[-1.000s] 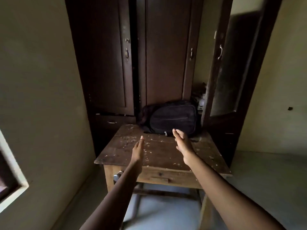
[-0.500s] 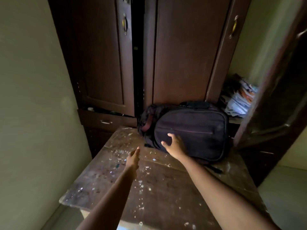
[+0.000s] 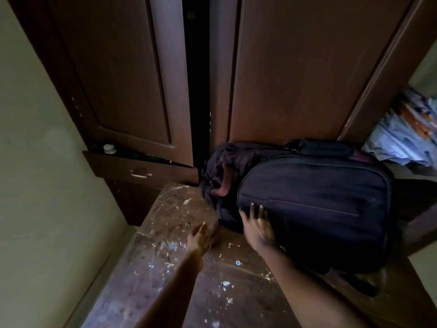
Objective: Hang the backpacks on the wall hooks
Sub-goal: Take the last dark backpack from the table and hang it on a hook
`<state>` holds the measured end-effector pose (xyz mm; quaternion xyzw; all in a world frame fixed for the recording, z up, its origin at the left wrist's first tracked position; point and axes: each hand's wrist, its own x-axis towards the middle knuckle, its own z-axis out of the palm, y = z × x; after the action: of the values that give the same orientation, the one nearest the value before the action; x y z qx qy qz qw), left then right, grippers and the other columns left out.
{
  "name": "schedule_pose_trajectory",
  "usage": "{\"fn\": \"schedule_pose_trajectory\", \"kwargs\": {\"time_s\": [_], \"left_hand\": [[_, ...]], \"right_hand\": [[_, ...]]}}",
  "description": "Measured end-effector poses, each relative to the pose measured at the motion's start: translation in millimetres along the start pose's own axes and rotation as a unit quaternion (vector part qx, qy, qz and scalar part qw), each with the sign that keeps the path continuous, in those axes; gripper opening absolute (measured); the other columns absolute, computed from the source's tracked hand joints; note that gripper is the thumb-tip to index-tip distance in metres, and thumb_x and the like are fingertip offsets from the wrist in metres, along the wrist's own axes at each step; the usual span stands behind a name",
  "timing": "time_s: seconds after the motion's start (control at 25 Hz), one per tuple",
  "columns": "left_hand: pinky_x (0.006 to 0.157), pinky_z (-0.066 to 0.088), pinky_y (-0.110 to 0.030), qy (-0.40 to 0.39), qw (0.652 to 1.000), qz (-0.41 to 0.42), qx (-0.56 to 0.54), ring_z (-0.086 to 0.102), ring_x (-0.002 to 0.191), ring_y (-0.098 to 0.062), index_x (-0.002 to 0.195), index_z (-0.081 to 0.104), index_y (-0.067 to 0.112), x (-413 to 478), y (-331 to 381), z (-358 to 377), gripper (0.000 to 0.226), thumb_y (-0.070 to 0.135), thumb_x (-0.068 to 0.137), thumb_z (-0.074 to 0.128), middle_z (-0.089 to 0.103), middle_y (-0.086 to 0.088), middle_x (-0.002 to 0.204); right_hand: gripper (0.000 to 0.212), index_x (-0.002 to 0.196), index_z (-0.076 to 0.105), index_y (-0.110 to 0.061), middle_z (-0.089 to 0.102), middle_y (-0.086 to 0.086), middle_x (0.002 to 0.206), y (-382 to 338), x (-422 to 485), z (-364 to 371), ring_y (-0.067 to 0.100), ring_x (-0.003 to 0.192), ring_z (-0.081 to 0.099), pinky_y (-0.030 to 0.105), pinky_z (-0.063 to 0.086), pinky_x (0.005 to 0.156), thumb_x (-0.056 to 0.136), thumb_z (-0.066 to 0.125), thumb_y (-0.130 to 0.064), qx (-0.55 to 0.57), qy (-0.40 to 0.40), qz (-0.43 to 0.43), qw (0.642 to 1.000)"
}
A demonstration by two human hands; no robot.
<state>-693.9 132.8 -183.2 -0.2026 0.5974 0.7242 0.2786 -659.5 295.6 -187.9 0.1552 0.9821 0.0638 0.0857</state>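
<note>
A dark backpack (image 3: 314, 204) lies on its side at the back of a paint-spattered wooden table (image 3: 179, 287), leaning against the wardrobe. A second dark bag (image 3: 220, 171) with a reddish lining sits bunched at its left end. My right hand (image 3: 257, 228) rests with straight fingers on the backpack's lower left front. My left hand (image 3: 201, 236) hovers open over the table, just left of the bags and apart from them. No wall hooks are in view.
A dark wooden wardrobe (image 3: 295, 74) stands right behind the table, its doors slightly apart. An open drawer (image 3: 139, 168) juts out at the left. A pile of papers or cloth (image 3: 406, 136) lies at the right. A pale wall (image 3: 42, 162) closes the left side.
I have moved closer to the table. My right hand has reached forward and now touches the backpack's front. My left hand has advanced toward the bags' left end.
</note>
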Motion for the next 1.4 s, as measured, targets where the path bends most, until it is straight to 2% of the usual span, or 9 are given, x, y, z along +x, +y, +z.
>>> {"fn": "schedule_pose_trajectory", "kwargs": {"time_s": [0.12,0.24,0.36,0.64,0.76,0.96,1.08,1.24,1.4], "left_hand": [[0.047,0.052,-0.022,-0.028,0.999,-0.017,-0.029,0.064,0.050,-0.014,0.108,0.049,0.017,10,-4,10,0.018,0.026,0.093,0.049,0.056,-0.004,0.080],[0.058,0.045,-0.029,-0.105,0.994,-0.022,-0.019,0.055,0.069,-0.018,0.109,0.052,0.012,14,0,21,0.066,0.058,0.065,0.069,0.057,-0.003,0.085],[0.062,0.055,-0.035,-0.140,0.990,-0.037,-0.006,0.066,0.091,-0.027,0.137,0.037,0.016,1,11,29,0.107,0.067,0.051,0.074,0.064,-0.013,0.117],[0.041,0.047,-0.019,0.041,0.998,0.029,-0.033,0.053,0.058,-0.019,0.088,0.056,0.002,-71,-54,1,0.006,0.006,0.086,0.054,0.056,-0.010,0.071],[0.038,0.044,-0.015,0.093,0.988,0.067,-0.103,0.055,0.048,-0.016,0.072,0.054,0.004,-118,-101,-22,0.019,-0.001,0.088,0.046,0.054,-0.010,0.067],[0.039,0.038,-0.019,0.140,0.965,0.094,-0.202,0.048,0.035,-0.011,0.082,0.058,0.007,-213,-183,-73,0.011,0.012,0.090,0.053,0.054,-0.007,0.060],[0.035,0.037,-0.015,0.163,0.941,0.124,-0.269,0.046,0.031,-0.006,0.072,0.055,0.009,-284,-215,-98,0.017,0.012,0.089,0.055,0.055,0.002,0.045],[0.057,0.055,-0.023,0.213,0.907,0.192,-0.309,0.068,0.057,-0.011,0.085,0.064,0.005,-380,-241,-155,0.009,0.009,0.088,0.056,0.073,-0.003,0.068],[0.050,0.054,-0.018,0.304,0.880,0.236,-0.278,0.067,0.052,-0.008,0.084,0.065,0.010,-471,-263,-222,0.010,0.010,0.088,0.056,0.074,0.001,0.063]], "right_hand": [[0.044,0.141,0.034,-0.021,0.053,0.018,0.134,9,-1,-25,0.037,0.119,0.053,0.040,0.044,0.094,0.097,0.032,-0.017,0.049,0.035,0.007,0.998],[0.039,0.132,0.046,-0.024,0.065,0.019,0.115,17,-19,-47,0.039,0.107,0.059,0.040,0.047,0.085,0.095,0.040,-0.035,0.133,0.064,0.008,0.989],[0.036,0.121,0.054,-0.022,0.066,0.020,0.111,-1,-58,-54,0.040,0.105,0.060,0.040,0.047,0.081,0.093,0.042,-0.042,0.196,0.071,-0.023,0.978],[0.042,0.107,0.063,-0.020,0.071,0.017,0.101,-9,-152,-20,0.038,0.098,0.063,0.040,0.047,0.072,0.088,0.046,-0.054,0.232,0.081,-0.087,0.965],[0.042,0.109,0.064,-0.024,0.072,0.013,0.099,-14,-199,-8,0.036,0.096,0.065,0.038,0.049,0.071,0.085,0.050,-0.055,0.250,0.084,-0.147,0.953],[0.045,0.113,0.067,-0.028,0.071,-0.003,0.114,-10,-290,-1,0.019,0.108,0.063,0.030,0.047,0.086,0.075,0.066,-0.053,0.352,0.036,-0.246,0.902],[0.033,0.101,0.074,-0.020,0.075,-0.002,0.104,-30,-334,1,0.013,0.101,0.068,0.024,0.048,0.085,0.079,0.067,-0.044,0.448,-0.014,-0.289,0.846],[0.023,0.096,0.075,-0.011,0.076,0.004,0.088,-84,-391,-15,0.009,0.079,0.069,0.014,0.051,0.074,0.084,0.066,-0.030,0.518,-0.094,-0.323,0.786],[0.023,0.107,0.066,-0.010,0.068,0.003,0.086,-142,-463,-45,0.010,0.068,0.063,0.014,0.052,0.060,0.091,0.057,-0.024,0.578,-0.293,-0.351,0.676]]}}
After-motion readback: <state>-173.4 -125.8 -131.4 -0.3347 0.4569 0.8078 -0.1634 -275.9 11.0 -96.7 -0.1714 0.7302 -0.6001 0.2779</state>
